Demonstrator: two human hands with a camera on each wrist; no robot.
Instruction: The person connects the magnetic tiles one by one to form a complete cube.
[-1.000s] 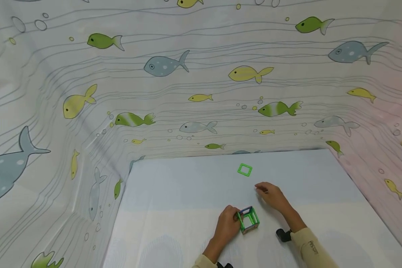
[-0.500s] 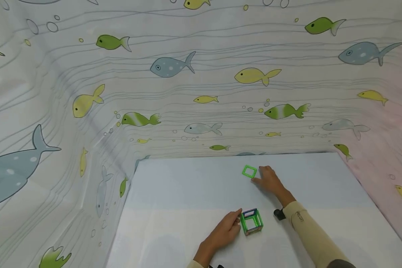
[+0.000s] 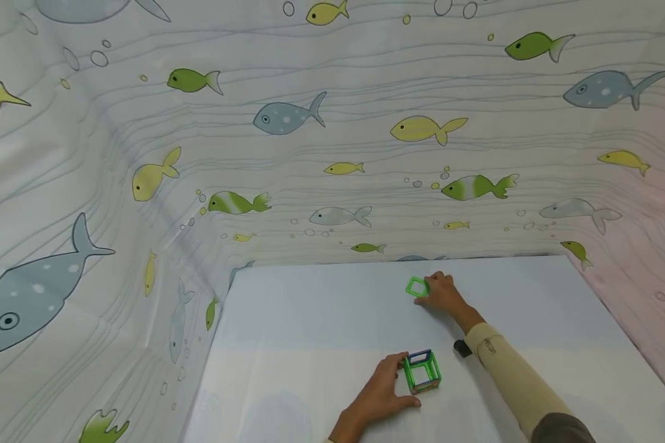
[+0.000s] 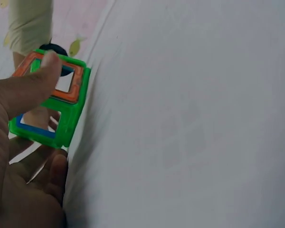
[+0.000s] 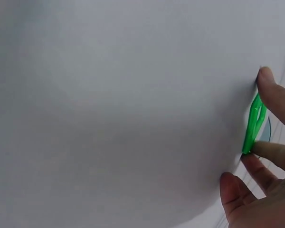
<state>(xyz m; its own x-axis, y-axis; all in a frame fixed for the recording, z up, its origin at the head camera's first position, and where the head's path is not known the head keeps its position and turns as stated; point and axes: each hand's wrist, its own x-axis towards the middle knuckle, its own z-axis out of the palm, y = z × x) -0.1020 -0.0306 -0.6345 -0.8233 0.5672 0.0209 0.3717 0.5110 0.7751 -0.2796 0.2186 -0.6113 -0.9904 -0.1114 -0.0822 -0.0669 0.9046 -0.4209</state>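
Note:
An open-topped cube of magnetic tiles [image 3: 423, 386], with green, blue and orange frames, stands on the white table. My left hand [image 3: 379, 394] is spread at its left side; the fingertips are by the far left corner and the thumb stands apart in front of the near side. In the left wrist view the thumb overlaps the cube [image 4: 75, 111]. Farther back, my right hand [image 3: 443, 294] holds a green square magnetic tile [image 3: 409, 287] by its right edges, between thumb and fingers. The right wrist view shows the tile [image 5: 251, 128] nearly edge-on, between thumb and fingers.
The white table [image 3: 310, 320] ends at a back edge against a fish-print curtain [image 3: 288, 178], which also runs down the left and right sides. A black wrist device [image 3: 462, 348] sits at the right cuff.
My right hand has reached away from me to the green tile and closed around its right edges. My left hand has loosened from the cube, its thumb swinging out toward the near side.

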